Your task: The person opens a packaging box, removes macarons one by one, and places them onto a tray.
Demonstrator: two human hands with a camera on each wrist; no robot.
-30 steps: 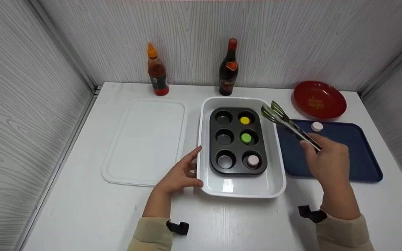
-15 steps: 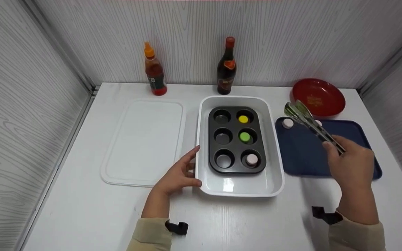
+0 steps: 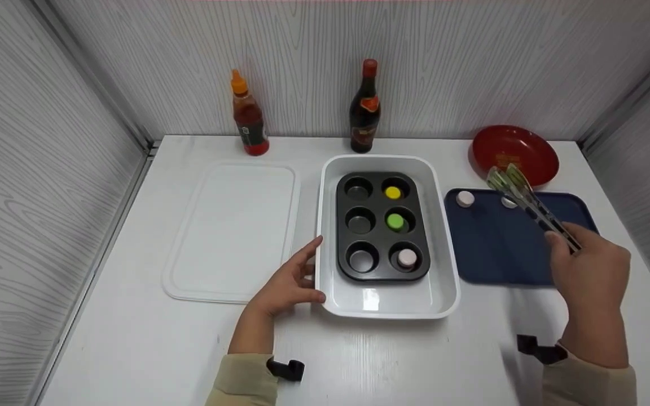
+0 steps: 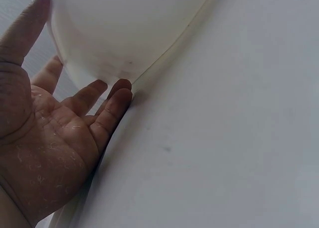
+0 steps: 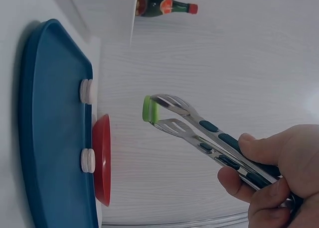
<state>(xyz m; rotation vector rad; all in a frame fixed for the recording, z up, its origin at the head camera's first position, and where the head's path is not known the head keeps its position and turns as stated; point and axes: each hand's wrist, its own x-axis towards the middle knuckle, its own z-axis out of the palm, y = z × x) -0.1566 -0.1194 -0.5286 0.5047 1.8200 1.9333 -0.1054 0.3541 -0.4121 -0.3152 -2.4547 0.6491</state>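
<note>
My right hand (image 3: 590, 270) grips metal tongs (image 3: 534, 206) with dark handle inserts. In the right wrist view a green macaron (image 5: 149, 109) with a pale middle is pinched between the slotted tips, above the blue tray (image 3: 500, 248). Two pale macarons lie near that tray's back edge, one (image 3: 465, 199) at its left corner, the other (image 3: 509, 202) partly behind the tongs. My left hand (image 3: 284, 287) rests its fingers against the left wall of the white bin (image 3: 353, 301). Inside stands a dark muffin tin (image 3: 377, 225); its right cups hold yellow (image 3: 393, 193), green (image 3: 395, 222) and pale pink (image 3: 407, 258) macarons.
A red plate (image 3: 519, 152) leans behind the blue tray. Along the back wall stand a sauce bottle (image 3: 250, 124) with an orange cap and a dark bottle (image 3: 365, 118) with a red cap. A flat white lid or board (image 3: 235, 231) lies left of the bin.
My right hand has carried the tongs rightward, from the bin's right rim to over the blue tray, uncovering the left pale macaron. My left hand has stayed at the bin.
</note>
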